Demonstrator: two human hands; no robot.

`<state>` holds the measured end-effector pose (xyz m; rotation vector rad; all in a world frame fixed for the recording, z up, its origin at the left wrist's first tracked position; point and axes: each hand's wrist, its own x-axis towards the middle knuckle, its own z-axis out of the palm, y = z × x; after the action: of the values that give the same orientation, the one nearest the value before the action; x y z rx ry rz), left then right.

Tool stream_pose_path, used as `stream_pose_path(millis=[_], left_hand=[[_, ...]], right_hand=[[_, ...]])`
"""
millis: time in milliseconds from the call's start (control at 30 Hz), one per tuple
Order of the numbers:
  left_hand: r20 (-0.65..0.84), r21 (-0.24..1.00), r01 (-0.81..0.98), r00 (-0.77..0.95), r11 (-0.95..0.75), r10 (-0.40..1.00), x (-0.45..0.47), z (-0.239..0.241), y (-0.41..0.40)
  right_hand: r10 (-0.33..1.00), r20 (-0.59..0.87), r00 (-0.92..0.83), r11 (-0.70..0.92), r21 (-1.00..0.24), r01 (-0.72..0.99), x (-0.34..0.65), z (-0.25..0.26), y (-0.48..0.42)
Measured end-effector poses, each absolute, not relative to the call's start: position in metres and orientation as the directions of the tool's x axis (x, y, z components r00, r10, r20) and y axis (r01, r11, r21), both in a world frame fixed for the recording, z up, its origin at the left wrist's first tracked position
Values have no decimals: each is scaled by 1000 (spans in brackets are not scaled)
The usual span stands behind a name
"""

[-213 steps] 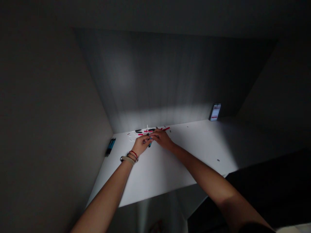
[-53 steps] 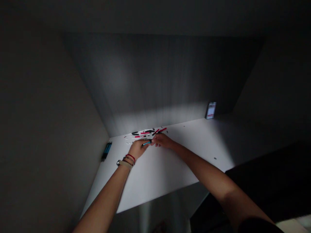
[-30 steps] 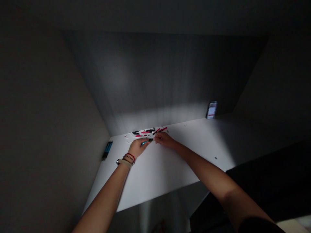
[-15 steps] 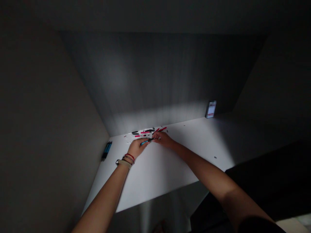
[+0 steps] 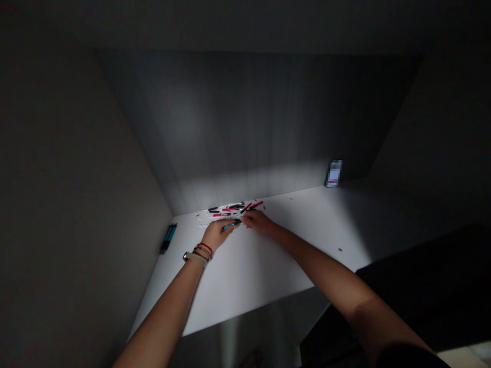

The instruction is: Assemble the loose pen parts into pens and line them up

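The left hand (image 5: 217, 234) holds a blue pen (image 5: 229, 225) over the worktop (image 5: 238, 281); the right hand (image 5: 258, 221) meets its black end — grip unclear; a slack pinch could drop it among loose pen parts (image 5: 219, 215).

Looking forward and down from the person's head, facing the back wall (image 5: 253, 117) across the counter (image 5: 245, 286), sitting well apart from the hands (image 5: 215, 235), framing them below mid-view.
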<state>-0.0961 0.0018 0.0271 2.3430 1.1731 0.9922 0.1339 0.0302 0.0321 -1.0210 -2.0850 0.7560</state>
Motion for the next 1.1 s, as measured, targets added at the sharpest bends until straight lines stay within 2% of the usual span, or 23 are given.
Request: stream_pose_path(millis=[200,400,633,867,1100], left_hand=[[416,591,551,417,-589,808,-95,28,0],[378,598,577,409,-557,830,-94,30,-2],[396,609,559,401,-563,826,-93,28,1],[424,606,545,396,-580,815,-93,27,1],[406,618,553,383,-558,830,-91,29,0]], right_hand=[[838,303,-454,502,-753,425,132,32,30],[822,353,-446,534,-750,391,133,30,34],[840,277,-467,494,-746,447,133,36,28],[793,388,-470,575,-732,365,136,31,36],[844,300,-444,504,-728,465,133,31,35]])
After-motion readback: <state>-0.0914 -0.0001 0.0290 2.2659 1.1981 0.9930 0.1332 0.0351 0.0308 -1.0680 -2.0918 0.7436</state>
